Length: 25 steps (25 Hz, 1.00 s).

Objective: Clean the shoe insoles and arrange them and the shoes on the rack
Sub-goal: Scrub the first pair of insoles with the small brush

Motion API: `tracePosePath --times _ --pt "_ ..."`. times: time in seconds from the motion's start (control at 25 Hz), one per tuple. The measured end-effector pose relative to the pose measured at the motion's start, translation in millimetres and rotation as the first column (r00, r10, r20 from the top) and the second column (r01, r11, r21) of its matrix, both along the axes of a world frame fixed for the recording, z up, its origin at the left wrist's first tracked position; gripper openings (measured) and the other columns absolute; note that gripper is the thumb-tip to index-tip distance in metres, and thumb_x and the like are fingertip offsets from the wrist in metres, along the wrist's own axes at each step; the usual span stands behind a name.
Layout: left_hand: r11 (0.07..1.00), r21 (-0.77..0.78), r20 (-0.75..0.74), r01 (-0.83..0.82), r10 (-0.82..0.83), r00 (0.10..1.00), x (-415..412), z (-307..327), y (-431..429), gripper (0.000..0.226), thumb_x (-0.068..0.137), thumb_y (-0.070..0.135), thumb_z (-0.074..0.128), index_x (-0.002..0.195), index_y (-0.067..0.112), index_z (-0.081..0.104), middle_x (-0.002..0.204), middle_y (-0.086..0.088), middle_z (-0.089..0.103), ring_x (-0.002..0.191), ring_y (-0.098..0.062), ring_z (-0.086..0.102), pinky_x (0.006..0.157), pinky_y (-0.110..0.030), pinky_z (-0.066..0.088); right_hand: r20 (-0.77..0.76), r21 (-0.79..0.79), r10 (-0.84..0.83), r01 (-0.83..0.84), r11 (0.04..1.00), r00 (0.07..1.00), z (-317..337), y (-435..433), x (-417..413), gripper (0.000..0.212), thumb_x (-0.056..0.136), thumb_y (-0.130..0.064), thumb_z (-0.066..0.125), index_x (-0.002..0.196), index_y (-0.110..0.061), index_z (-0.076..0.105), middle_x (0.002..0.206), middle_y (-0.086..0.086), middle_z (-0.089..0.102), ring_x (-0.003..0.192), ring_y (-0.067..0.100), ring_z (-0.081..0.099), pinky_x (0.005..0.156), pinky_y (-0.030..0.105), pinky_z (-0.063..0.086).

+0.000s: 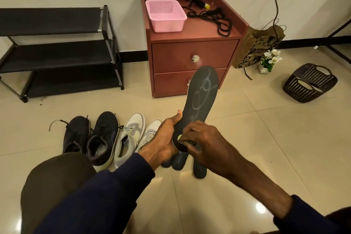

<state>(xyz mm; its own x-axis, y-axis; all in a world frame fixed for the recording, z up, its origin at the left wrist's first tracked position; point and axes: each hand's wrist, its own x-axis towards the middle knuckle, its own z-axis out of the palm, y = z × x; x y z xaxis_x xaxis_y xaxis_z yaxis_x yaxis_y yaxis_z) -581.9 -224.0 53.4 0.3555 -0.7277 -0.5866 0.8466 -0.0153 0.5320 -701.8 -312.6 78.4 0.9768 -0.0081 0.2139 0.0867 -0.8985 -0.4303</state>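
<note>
My left hand (165, 138) grips the heel end of a dark grey insole (201, 97) with pale scribble marks, held up with its toe pointing away. My right hand (201, 144) pinches a small dark object with a yellow-green spot (180, 137) against the insole's heel. Other dark insoles (199, 172) lie on the floor under my hands, partly hidden. Two black shoes (102, 138) and two white-and-grey shoes (131, 135) stand in a row on the tiles to the left. The black three-shelf rack (57, 51) stands against the wall at far left, with no shoes on it.
A reddish two-drawer cabinet (191, 57) stands ahead, carrying a pink basket (165, 15) and black laces (214, 17). To the right are a paper bag (254, 47), a small white flower pot (269, 60) and a tipped dark woven basket (309, 83). My knee (57, 176) is at lower left.
</note>
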Motion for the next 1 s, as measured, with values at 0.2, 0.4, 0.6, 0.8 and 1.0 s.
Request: tracePosePath --times 0.2,0.4,0.6,0.8,1.0 --pt "0.991 -0.052 0.011 -0.123 0.123 0.992 7 -3 -8 0.041 0.107 0.039 0.049 0.115 0.005 0.071 0.102 -0.013 0.075 0.085 -0.024 0.072 0.083 -0.037 0.059 0.183 0.006 -0.229 0.232 0.973 0.956 -7 -41 32 0.019 0.081 -0.002 0.075 0.099 -0.006 0.075 0.098 0.008 0.067 0.09 0.022 0.06 0.078 0.037 0.054" --pt "0.99 0.091 0.062 -0.107 0.102 0.993 7 -33 -3 0.045 0.104 0.044 0.053 0.122 0.007 0.07 0.112 -0.014 0.076 0.088 -0.027 0.073 0.073 -0.037 0.061 -0.041 0.033 0.072 -0.071 0.997 0.997 -31 -24 12 0.016 0.081 -0.004 0.077 0.096 -0.008 0.076 0.093 0.007 0.068 0.085 0.021 0.06 0.074 0.033 0.054" --pt "0.989 0.073 0.061 -0.128 0.124 0.99 -3 -39 -8 0.039 0.105 0.04 0.052 0.108 0.009 0.075 0.102 -0.013 0.077 0.081 -0.026 0.074 0.071 -0.038 0.063 0.067 0.075 -0.15 0.145 0.987 0.986 -51 -30 18 0.019 0.081 -0.001 0.077 0.099 -0.004 0.074 0.098 0.01 0.067 0.09 0.025 0.062 0.078 0.039 0.056" --pt "0.989 0.083 0.073 -0.121 0.115 0.991 -7 -43 -3 0.039 0.105 0.04 0.053 0.121 0.009 0.071 0.111 -0.013 0.077 0.088 -0.027 0.074 0.078 -0.041 0.063 0.054 0.027 -0.1 0.099 0.995 0.994 -55 -40 9 0.017 0.078 -0.001 0.079 0.095 -0.005 0.075 0.092 0.011 0.068 0.084 0.026 0.063 0.073 0.043 0.057" --pt "0.988 0.109 0.083 -0.112 0.104 0.991 -6 -48 6 0.039 0.102 0.044 0.056 0.117 0.012 0.074 0.114 -0.011 0.076 0.09 -0.026 0.073 0.079 -0.038 0.059 0.044 0.072 -0.03 0.027 0.997 0.999 -58 5 1 0.02 0.081 -0.002 0.077 0.1 -0.006 0.075 0.099 0.009 0.068 0.09 0.024 0.062 0.078 0.034 0.056"
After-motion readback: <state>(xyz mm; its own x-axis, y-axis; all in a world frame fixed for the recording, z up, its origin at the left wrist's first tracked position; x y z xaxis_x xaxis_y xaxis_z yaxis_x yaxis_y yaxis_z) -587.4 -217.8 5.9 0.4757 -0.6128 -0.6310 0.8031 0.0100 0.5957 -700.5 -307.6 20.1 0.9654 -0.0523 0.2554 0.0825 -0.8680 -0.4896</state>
